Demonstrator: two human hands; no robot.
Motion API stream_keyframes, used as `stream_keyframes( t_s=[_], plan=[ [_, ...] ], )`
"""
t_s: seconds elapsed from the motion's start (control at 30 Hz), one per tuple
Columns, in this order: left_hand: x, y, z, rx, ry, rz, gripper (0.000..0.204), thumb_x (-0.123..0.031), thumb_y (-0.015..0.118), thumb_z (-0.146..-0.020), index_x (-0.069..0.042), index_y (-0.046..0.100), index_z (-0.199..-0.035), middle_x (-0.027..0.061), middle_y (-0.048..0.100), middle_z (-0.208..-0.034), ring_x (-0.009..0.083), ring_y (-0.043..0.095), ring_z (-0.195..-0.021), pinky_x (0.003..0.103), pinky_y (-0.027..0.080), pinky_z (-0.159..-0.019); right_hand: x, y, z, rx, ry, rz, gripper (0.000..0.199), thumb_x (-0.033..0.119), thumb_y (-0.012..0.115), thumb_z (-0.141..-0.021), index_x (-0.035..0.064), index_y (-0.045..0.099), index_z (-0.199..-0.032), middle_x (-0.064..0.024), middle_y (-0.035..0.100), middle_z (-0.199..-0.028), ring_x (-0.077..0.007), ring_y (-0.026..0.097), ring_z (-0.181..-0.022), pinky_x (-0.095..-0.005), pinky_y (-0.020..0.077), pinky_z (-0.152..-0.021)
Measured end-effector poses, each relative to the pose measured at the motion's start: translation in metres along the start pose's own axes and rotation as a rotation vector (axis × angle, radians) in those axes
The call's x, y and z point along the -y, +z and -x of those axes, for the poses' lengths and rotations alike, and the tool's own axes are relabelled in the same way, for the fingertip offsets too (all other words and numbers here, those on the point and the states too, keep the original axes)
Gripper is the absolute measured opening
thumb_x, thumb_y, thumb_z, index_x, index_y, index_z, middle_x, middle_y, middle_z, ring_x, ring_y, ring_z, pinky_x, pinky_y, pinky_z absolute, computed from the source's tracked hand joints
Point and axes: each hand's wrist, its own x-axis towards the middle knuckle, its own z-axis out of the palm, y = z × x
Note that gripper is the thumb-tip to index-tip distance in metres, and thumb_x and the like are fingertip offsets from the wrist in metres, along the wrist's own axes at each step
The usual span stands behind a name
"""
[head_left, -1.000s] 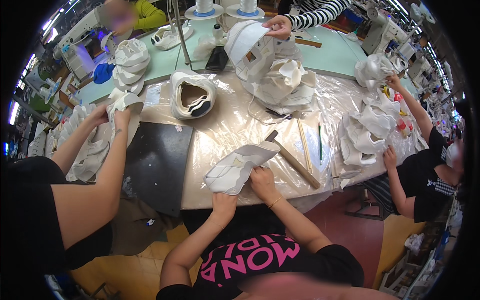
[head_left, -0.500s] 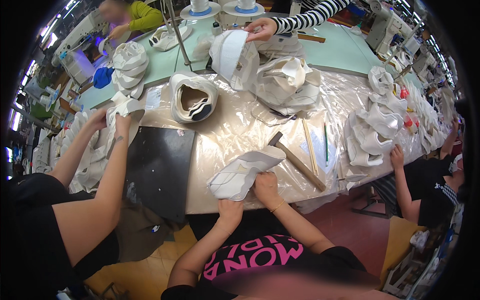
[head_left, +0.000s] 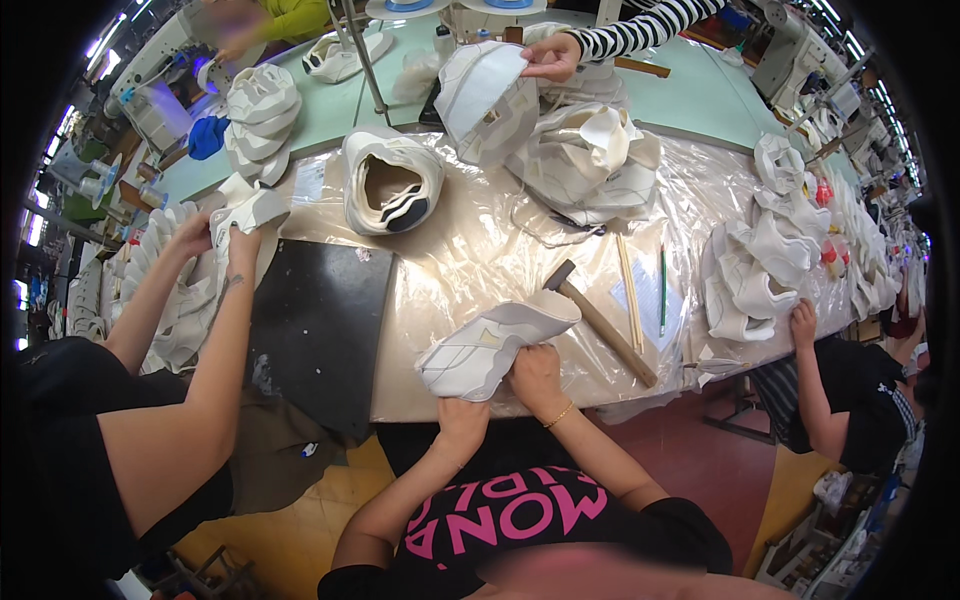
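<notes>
A white-and-grey shoe upper (head_left: 470, 357) is held up off the plastic-covered table, near its front edge. My left hand (head_left: 463, 417) grips its lower edge from below, the fingertips hidden behind or under the material. At the upper's right side, my right hand (head_left: 537, 376) is closed on its edge, with most of its fingers tucked inside and out of sight. A small pale yellow triangle shows on the upper's side. Just right of it lies a hammer (head_left: 607, 332) with a wooden handle.
A shoe (head_left: 393, 183) stands mid-table behind a black board (head_left: 318, 325). Wooden sticks (head_left: 630, 290) and a green pencil (head_left: 662, 290) lie right of the hammer. Uppers are piled at right (head_left: 755, 265). Co-workers' hands hold uppers at left (head_left: 245, 215) and across the table (head_left: 490, 95).
The upper in my hands has turned slightly, bringing the yellow triangle into view. Across the table, the striped-sleeved arm has tilted its upper. The whole view has shifted a little.
</notes>
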Motion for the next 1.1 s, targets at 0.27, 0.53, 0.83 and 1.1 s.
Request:
stream_keyframes(
  t_s=[0.27, 0.53, 0.83, 1.1],
  plan=[
    [-0.001, -0.001, -0.002, -0.038, -0.02, -0.013, 0.051, -0.012, 0.062, -0.077, -0.006, 0.06, -0.127, 0.017, 0.057, -0.129, 0.0378, 0.051, -0.123, 0.056, 0.035, -0.105, 0.0, 0.001, -0.001, 0.025, 0.014, -0.012, 0.009, 0.011, 0.067, -0.067, 0.0023, 0.062, -0.068, -0.0167, 0.061, -0.069, -0.0326, 0.062, -0.063, -0.043, 0.0482, -0.06],
    [-0.001, -0.005, -0.005, -0.079, -0.01, 0.052, 0.05, -0.011, 0.06, -0.077, -0.006, 0.06, -0.127, 0.0171, 0.058, -0.128, 0.0374, 0.052, -0.122, 0.055, 0.035, -0.105, 0.003, -0.003, -0.002, 0.066, 0.044, -0.019, 0.015, 0.014, 0.07, -0.067, 0.0025, 0.066, -0.076, -0.0163, 0.063, -0.073, -0.0334, 0.062, -0.067, -0.0435, 0.0479, -0.065],
    [-0.014, -0.042, -0.007, 0.489, 0.076, 0.094, 0.046, -0.011, 0.06, -0.077, -0.005, 0.062, -0.123, 0.0168, 0.059, -0.125, 0.0371, 0.053, -0.119, 0.046, 0.039, -0.103, -0.01, 0.018, 0.005, -0.071, 0.076, -0.256, 0.014, 0.014, 0.068, -0.07, 0.0038, 0.065, -0.079, -0.0158, 0.062, -0.071, -0.0334, 0.06, -0.066, -0.0428, 0.0471, -0.064],
    [-0.001, -0.139, -0.08, 1.129, 0.477, 0.924, 0.036, -0.022, 0.056, -0.095, 0.0, 0.059, -0.124, 0.0193, 0.063, -0.12, 0.0343, 0.059, -0.112, 0.039, 0.046, -0.098, 0.001, -0.002, -0.015, -0.045, 0.032, -0.113, 0.014, 0.011, 0.063, -0.075, 0.0054, 0.054, -0.085, -0.0129, 0.055, -0.081, -0.0308, 0.055, -0.076, -0.0433, 0.0435, -0.07]
  ],
)
